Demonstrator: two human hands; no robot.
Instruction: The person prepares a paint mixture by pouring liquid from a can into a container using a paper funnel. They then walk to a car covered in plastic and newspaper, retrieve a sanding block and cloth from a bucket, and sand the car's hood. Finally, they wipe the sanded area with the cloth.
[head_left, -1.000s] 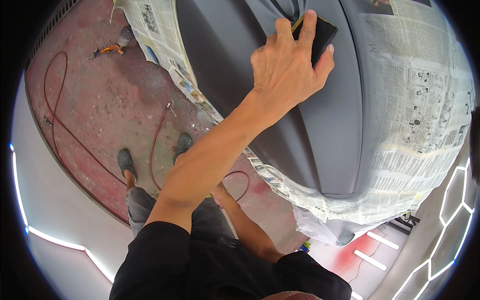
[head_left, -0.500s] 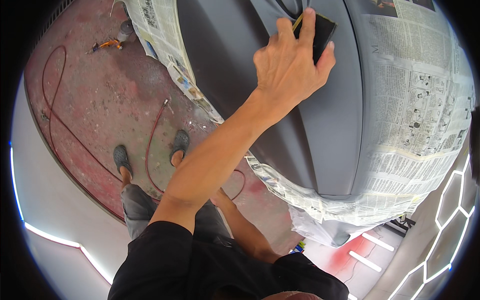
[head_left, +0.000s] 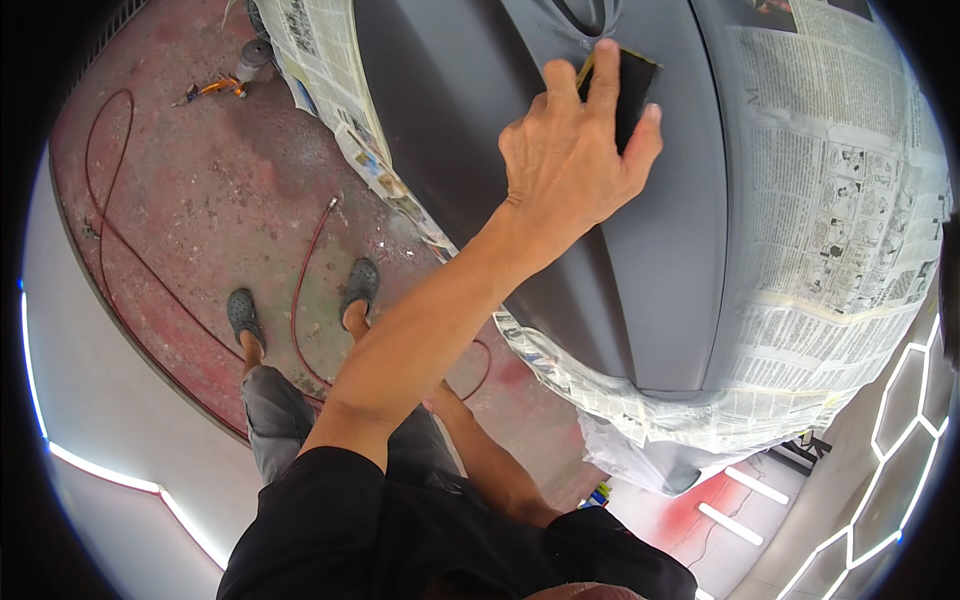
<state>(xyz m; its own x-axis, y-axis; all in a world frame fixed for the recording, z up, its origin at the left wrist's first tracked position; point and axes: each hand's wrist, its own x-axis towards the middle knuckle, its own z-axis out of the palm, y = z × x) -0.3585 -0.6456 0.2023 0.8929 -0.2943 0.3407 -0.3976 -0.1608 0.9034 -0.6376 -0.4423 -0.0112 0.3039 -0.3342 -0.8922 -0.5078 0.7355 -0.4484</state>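
My left hand (head_left: pixel 575 160) reaches far forward over a grey primed car body panel (head_left: pixel 665 250). Its fingers and thumb are closed about a black sanding block (head_left: pixel 632 95) with a yellowish edge, which lies against the panel. Just beyond the fingertips is a rounded recess in the panel, with a handle-like shape at the top edge of the view. My right forearm (head_left: pixel 490 465) hangs low by my thigh; its hand is mostly hidden behind my left forearm, so its fingers do not show.
Taped newspaper (head_left: pixel 830 200) masks the areas around the panel. A red air hose (head_left: pixel 160 260) loops over the stained floor, one end by my feet. A spray gun (head_left: pixel 225 85) with orange parts lies at the far left. Plastic sheeting (head_left: pixel 640 455) hangs below the near end.
My left hand has drawn the sanding block toward me and slightly to the left across the panel. My right arm stays low.
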